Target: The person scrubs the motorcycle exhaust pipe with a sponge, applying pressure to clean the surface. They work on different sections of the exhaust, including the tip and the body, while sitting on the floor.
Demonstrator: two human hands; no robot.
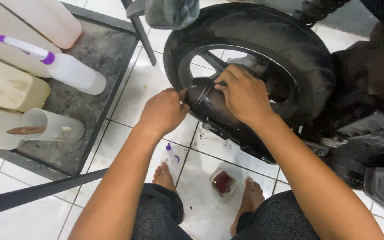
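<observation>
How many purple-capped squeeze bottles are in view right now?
2. A large squeeze bottle lies on the grey tray at left; a small bottle lies on the tiled floor beside the left foot. Others may be hidden.

Near the centre of the frame, the left hand (164,111) pinches the end of a dark exhaust pipe (207,103), while the right hand (243,94) lies over the pipe's top, just against the black rear wheel (250,33) of a motorcycle. At lower centre — between two bare feet on the white tiled floor (134,86) — sits a small clear container (223,182) of dark red liquid. A white squeeze bottle (67,69) with a purple nozzle lies on a grey tray (107,49) at upper left.
</observation>
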